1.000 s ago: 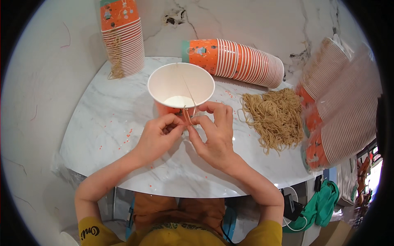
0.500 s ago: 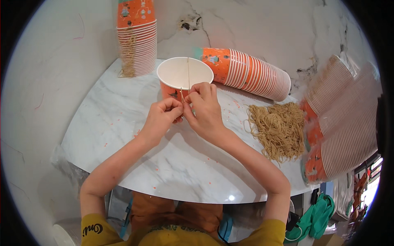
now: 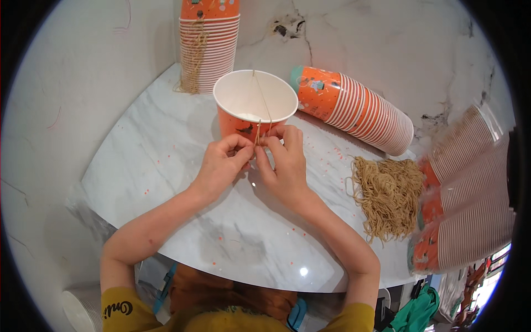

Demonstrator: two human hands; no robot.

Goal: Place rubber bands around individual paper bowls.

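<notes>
Hands, two: I see the left hand (image 3: 224,165) and the right hand (image 3: 284,163) close together, each pinching the tan string (image 3: 263,98) between thumb and fingers. String: one strand, crossing the mouth of the paper cup (image 3: 239,95) and reaching down its near side to the fingertips. Cup: orange, white inside, upright on the marbled counter (image 3: 138,146). Behind it, I list one upright stack of cups (image 3: 210,55) and one lying stack (image 3: 357,110); at right, a tan string heap (image 3: 390,196).
</notes>
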